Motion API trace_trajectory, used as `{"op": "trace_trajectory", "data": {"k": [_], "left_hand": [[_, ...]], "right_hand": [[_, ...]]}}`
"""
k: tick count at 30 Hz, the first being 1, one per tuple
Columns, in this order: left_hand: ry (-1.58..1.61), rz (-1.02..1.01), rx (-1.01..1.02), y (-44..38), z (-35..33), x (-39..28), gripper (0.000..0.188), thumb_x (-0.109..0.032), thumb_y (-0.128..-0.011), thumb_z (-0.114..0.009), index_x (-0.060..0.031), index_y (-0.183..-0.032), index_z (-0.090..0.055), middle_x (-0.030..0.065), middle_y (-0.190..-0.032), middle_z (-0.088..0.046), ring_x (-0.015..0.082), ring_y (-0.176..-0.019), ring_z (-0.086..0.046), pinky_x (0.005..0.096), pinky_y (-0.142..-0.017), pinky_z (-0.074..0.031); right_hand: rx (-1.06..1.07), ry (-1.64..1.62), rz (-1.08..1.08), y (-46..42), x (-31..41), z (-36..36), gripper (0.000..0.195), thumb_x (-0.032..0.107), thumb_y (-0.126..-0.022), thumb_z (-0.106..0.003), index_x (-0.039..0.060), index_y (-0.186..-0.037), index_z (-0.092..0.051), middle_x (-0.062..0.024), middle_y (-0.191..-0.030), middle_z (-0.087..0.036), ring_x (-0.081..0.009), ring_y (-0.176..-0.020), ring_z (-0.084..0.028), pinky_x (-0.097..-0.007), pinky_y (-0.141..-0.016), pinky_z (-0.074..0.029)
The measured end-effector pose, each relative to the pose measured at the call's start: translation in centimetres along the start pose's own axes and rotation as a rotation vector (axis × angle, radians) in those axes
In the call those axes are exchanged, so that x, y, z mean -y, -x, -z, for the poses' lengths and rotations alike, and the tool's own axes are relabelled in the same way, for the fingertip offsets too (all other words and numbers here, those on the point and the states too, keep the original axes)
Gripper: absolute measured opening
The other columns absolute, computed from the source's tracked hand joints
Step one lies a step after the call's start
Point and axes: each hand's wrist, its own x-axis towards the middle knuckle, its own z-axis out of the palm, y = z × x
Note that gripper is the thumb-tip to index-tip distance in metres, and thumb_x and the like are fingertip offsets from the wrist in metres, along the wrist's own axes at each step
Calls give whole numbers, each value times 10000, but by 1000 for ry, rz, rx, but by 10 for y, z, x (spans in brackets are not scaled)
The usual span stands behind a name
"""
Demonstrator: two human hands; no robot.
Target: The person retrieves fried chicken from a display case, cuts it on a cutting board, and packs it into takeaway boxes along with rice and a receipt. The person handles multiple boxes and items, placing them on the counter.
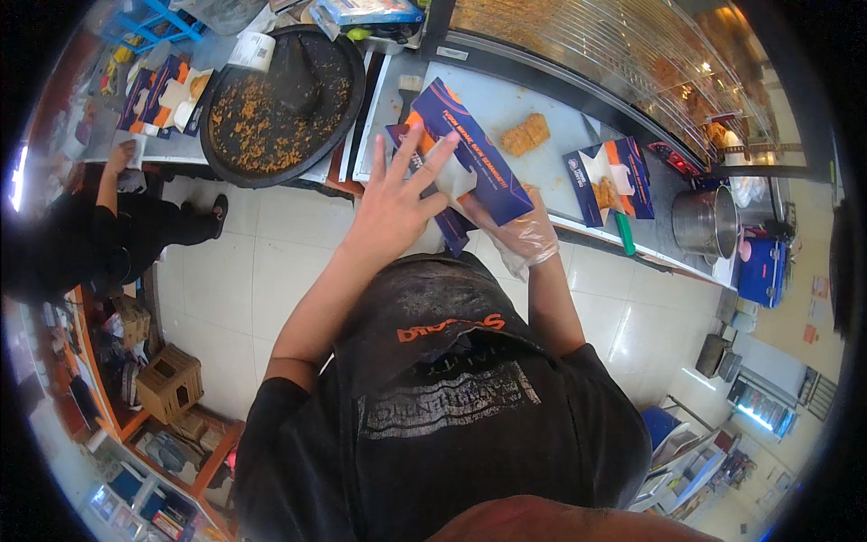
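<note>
Between my two hands is a purple and orange cardboard food box [467, 149] with its flaps apart. My right hand [521, 227], in a clear plastic glove, holds it from below at the near end. My bare left hand [399, 186] is spread over the box's left side, fingertips at its edge; whether it presses on the card is hard to tell. A piece of fried breaded food [525, 134] lies on the white cutting board [474, 78] beyond the box. To the right stands another box [586, 173] with fried food inside, by a green handle [624, 234].
A dark round stone mortar [223, 146] with orange crumbs is at the left, near more boxes [162, 95]. A brush [409, 88] lies behind my left hand. A heated glass cabinet [582, 81] backs the counter; a steel pot [704, 220] stands right. A co-worker [122, 223] is at far left.
</note>
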Motion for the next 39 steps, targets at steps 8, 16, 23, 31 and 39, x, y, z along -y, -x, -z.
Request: {"op": "trace_trajectory", "data": {"k": [8, 16, 23, 31, 39], "left_hand": [[372, 192, -125, 18, -24, 14, 315, -191, -754, -689, -18, -1004, -609, 149, -1280, -556, 374, -1145, -527, 463, -959, -419], [877, 768, -319, -7, -40, 22, 763, 8, -741, -704, 13, -1378, -285, 173, -1299, -421, 277, -1143, -526, 346, -851, -528], [-106, 439, 4, -2, -33, 36, 665, -94, -726, -725, -34, -1330, -453, 242, -1312, -475, 386, -1125, -538, 432, -935, -453], [746, 615, 191, 48, -53, 59, 440, -148, -990, -421, 12, -1399, -393, 239, -1167, -612, 330, -1032, -626, 369, -918, -453], [1033, 1036, -161, 95, -38, 80, 529, -94, -917, -448, -8, -1432, -360, 134, -1335, -506, 219, -1180, -523, 323, -994, -397]], "right_hand": [[-408, 43, 221, -1, -20, -13, 190, 109, -848, -698, -11, -988, -653, -122, -860, -683, -206, -723, -674, -330, -631, -500], [-397, 419, 616, 5, -6, -5, 142, 9, -776, -704, 5, -911, -659, -131, -758, -609, -279, -627, -602, -368, -581, -476], [-172, 343, 593, 5, -11, 11, 170, 45, -825, -694, 3, -988, -673, -85, -761, -652, -189, -697, -618, -325, -634, -491], [133, 173, -14, -15, 5, 39, 430, 198, -861, -705, 7, -1218, -561, -166, -1130, -653, -305, -1037, -629, -369, -907, -486], [-55, 1131, 106, -98, -85, 98, 985, 684, -573, -767, 198, -1381, -480, -179, -1437, -431, -363, -1322, -401, -460, -1072, -359]]}}
